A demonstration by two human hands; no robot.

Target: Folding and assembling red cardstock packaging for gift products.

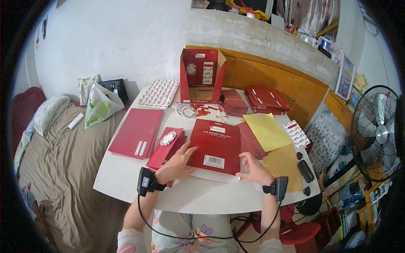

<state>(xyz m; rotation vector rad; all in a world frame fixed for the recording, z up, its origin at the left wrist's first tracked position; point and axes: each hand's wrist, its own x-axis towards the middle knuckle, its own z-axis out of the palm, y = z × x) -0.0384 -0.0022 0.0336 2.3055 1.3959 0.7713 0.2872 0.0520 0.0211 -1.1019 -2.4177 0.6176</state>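
Observation:
In front of me a flat red wallet packet (206, 143) with a hanging slot and a barcode label lies over a white edge. My left hand (176, 163) touches its left side, fingers spread. At the lower right corner my right hand (255, 168) has its thumb by the packet's edge and its fingers apart, slightly curled. Beside the left hand are red money wallets (162, 152) with a white round ornament (168, 138) on top. Red envelopes (252, 141) and a yellow sheet (268, 131) lie past the right hand.
On the white table (190, 200) are red folders (137, 130), patterned cards (159, 93), an upright red display box (202, 92), ornaments (185, 110), stacked red packets (266, 100) and black small items (305, 170). A fan (381, 133) stands right; a bed (71, 168) lies left. A cable (177, 237) links my wristbands.

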